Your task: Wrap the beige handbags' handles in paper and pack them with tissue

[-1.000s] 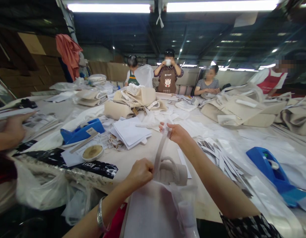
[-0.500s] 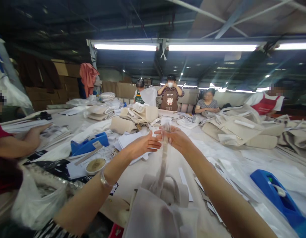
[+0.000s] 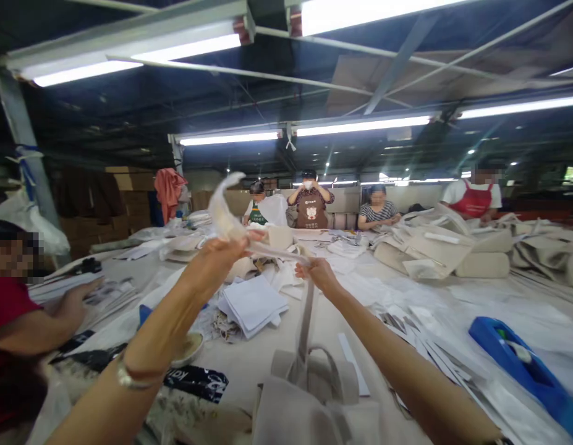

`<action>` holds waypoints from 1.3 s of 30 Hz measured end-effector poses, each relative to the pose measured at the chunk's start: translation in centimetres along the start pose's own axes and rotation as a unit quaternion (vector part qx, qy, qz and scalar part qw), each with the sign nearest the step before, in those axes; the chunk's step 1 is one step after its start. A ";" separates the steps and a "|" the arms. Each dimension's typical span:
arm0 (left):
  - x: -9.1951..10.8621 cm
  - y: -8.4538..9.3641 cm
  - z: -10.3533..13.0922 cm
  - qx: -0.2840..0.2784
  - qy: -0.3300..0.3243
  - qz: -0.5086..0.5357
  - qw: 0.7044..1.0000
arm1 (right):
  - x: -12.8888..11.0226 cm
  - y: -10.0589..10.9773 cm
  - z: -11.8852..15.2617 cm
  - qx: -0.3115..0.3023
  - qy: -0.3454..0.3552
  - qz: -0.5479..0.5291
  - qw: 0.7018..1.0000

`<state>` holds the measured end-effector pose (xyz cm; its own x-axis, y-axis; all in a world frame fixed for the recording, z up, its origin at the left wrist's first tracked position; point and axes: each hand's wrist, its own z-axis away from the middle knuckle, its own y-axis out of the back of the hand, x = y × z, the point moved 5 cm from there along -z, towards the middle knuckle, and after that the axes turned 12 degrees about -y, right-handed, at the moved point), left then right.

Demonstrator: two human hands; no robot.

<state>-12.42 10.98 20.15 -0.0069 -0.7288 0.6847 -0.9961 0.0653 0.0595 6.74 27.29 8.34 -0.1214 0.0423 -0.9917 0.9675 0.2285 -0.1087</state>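
A thin whitish strip [image 3: 277, 252] stretches between my two raised hands. My left hand [image 3: 225, 250] is closed on it, with a loose, blurred translucent end [image 3: 224, 207] curling up above the fingers. My right hand [image 3: 318, 273] pinches the strip where it meets a beige strap [image 3: 306, 315]. The strap runs down to a beige bag [image 3: 290, 405] at the near edge of the table, which has a curved handle and a translucent cover over part of it.
Stacked white sheets [image 3: 254, 304] lie left of the strap, and a blue tape dispenser [image 3: 522, 358] at the right. Beige bags [image 3: 444, 247] are heaped at the back right. A person in red [image 3: 17, 321] works at the left; others sit or stand across the table.
My left hand has moved up and left, closing on the whitish strip and drawing it sideways. My right hand has dropped slightly. The view has tilted upward.
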 end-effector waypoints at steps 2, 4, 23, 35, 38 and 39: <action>0.1 0.3 3.1 -0.041 0.026 -0.115 0.992 | 0.6 0.3 -0.4 0.023 -0.003 -0.009 1.000; -1.0 -0.1 6.6 -0.126 0.089 -0.154 0.976 | 1.2 0.3 -0.6 0.041 -0.009 -0.011 0.999; -8.0 -6.1 22.1 -0.059 0.440 0.247 0.861 | 2.2 2.8 1.6 0.172 0.004 0.124 0.977; -9.4 -7.9 19.0 0.030 0.348 0.165 0.922 | 5.7 -4.4 16.9 -0.181 -0.172 0.022 0.968; -9.7 -8.7 18.9 0.022 0.342 0.183 0.921 | 5.6 -5.1 17.4 -0.187 -0.180 -0.038 0.965; -9.8 -8.7 18.8 0.025 0.342 0.186 0.921 | 5.6 -5.1 17.5 -0.186 -0.183 -0.045 0.964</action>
<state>-5.30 4.71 -0.72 -0.3080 -0.0616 0.9494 -0.9390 0.1805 -0.2929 4.99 9.37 2.14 -0.0478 -0.3248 -0.9446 0.8022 0.5510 -0.2301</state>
